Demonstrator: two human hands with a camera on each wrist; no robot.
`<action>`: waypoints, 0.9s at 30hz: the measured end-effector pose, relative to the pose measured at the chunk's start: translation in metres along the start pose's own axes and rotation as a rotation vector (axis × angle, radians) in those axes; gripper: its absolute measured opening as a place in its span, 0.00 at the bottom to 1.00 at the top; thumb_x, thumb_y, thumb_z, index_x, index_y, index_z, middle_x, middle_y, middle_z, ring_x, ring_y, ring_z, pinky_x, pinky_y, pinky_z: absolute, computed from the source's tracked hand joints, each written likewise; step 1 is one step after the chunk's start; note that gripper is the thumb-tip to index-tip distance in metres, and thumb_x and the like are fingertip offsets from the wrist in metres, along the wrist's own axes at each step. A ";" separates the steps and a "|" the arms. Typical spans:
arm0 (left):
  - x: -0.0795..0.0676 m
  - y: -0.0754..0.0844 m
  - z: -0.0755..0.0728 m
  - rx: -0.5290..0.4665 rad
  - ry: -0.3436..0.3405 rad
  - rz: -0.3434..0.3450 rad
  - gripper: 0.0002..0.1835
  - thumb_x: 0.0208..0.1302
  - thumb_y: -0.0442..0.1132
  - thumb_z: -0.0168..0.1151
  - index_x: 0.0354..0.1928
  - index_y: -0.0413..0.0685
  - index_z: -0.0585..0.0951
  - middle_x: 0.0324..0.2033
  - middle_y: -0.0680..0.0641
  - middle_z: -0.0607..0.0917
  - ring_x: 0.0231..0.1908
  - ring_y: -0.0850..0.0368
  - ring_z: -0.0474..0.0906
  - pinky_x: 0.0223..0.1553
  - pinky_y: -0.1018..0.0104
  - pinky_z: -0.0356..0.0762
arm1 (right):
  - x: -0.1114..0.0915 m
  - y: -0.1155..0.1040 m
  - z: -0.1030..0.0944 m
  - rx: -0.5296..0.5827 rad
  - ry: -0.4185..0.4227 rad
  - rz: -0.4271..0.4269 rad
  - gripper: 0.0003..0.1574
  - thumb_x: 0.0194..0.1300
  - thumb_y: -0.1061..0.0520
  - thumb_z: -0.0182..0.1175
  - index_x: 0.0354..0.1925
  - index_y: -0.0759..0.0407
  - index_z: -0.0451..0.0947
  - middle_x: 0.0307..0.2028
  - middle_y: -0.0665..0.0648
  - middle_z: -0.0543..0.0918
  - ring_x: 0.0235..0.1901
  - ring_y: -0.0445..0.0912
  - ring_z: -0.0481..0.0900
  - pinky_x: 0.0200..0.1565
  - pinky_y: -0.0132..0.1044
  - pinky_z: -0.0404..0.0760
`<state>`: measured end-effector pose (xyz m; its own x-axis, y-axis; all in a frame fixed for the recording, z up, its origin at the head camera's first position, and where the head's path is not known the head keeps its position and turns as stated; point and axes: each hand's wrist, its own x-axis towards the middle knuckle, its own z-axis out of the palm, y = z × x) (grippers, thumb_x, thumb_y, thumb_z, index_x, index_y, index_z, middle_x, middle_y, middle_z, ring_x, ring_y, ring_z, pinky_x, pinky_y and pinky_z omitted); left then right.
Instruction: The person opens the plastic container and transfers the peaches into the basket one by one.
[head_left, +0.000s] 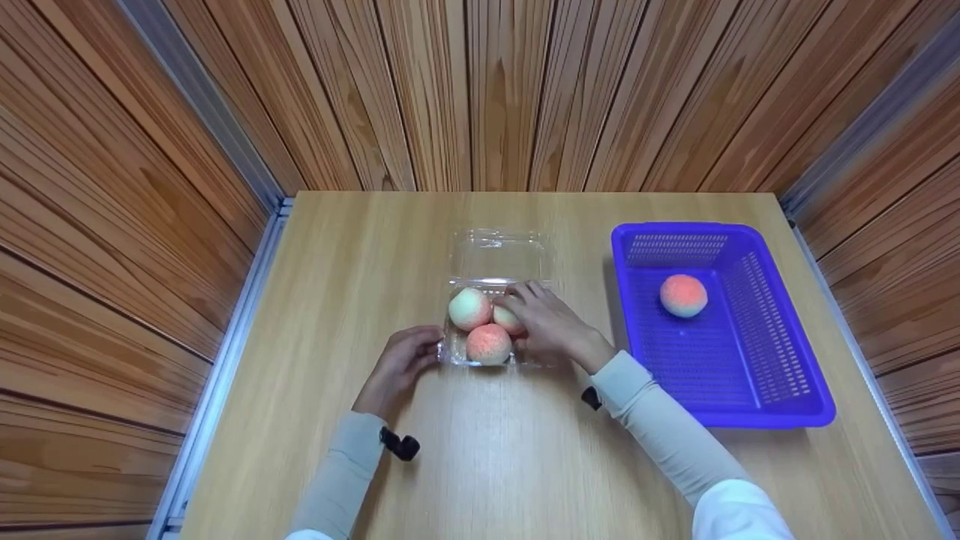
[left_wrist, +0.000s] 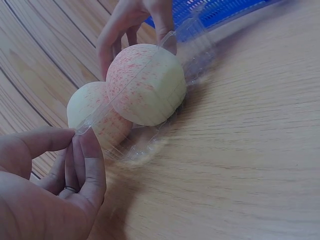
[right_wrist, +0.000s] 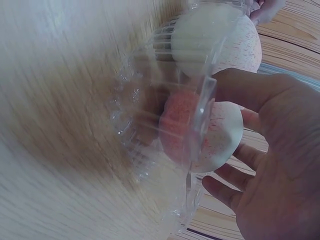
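Observation:
A clear plastic clamshell box (head_left: 455,352) lies on the table, its lid (head_left: 501,259) folded back away from me. Three pink-and-cream peaches sit in it: one at the back left (head_left: 469,309), one at the front (head_left: 489,344) and one at the right (head_left: 508,321). My left hand (head_left: 405,360) pinches the box's left rim between thumb and fingertips, plain in the left wrist view. Over the box's right side, my right hand (head_left: 551,319) holds the right peach (right_wrist: 227,132), thumb on one side and fingers curled round the other.
To the right stands a purple perforated basket (head_left: 622,300) with one peach (head_left: 683,295) inside. Wood-plank walls (head_left: 495,97) enclose the back and sides of the wooden table (head_left: 360,262). Metal rails (head_left: 225,345) run along the table's side edges.

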<state>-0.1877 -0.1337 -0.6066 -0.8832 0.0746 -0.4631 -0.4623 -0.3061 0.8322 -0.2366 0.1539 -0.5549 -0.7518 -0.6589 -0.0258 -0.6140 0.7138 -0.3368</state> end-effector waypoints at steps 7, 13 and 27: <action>0.000 0.001 0.000 0.012 -0.008 0.001 0.17 0.75 0.30 0.60 0.58 0.23 0.79 0.38 0.43 0.89 0.38 0.56 0.86 0.43 0.65 0.87 | 0.001 -0.002 0.000 -0.023 -0.001 0.031 0.51 0.59 0.54 0.80 0.76 0.51 0.70 0.68 0.63 0.72 0.69 0.60 0.68 0.73 0.58 0.70; 0.000 0.001 0.000 -0.012 -0.003 -0.004 0.16 0.75 0.30 0.61 0.58 0.24 0.80 0.38 0.43 0.89 0.39 0.55 0.85 0.43 0.65 0.87 | 0.001 -0.002 0.000 -0.055 -0.014 0.045 0.52 0.58 0.56 0.80 0.77 0.52 0.69 0.68 0.64 0.71 0.68 0.61 0.69 0.73 0.58 0.70; -0.002 0.002 -0.001 0.041 -0.011 -0.025 0.17 0.75 0.33 0.63 0.59 0.28 0.81 0.37 0.48 0.87 0.39 0.57 0.83 0.43 0.67 0.87 | 0.004 -0.005 -0.003 -0.081 -0.057 0.053 0.48 0.63 0.53 0.77 0.76 0.53 0.69 0.67 0.64 0.74 0.67 0.61 0.69 0.68 0.60 0.76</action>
<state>-0.1864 -0.1356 -0.6047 -0.8721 0.0917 -0.4806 -0.4867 -0.2644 0.8326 -0.2373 0.1479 -0.5503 -0.7706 -0.6301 -0.0955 -0.5925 0.7636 -0.2567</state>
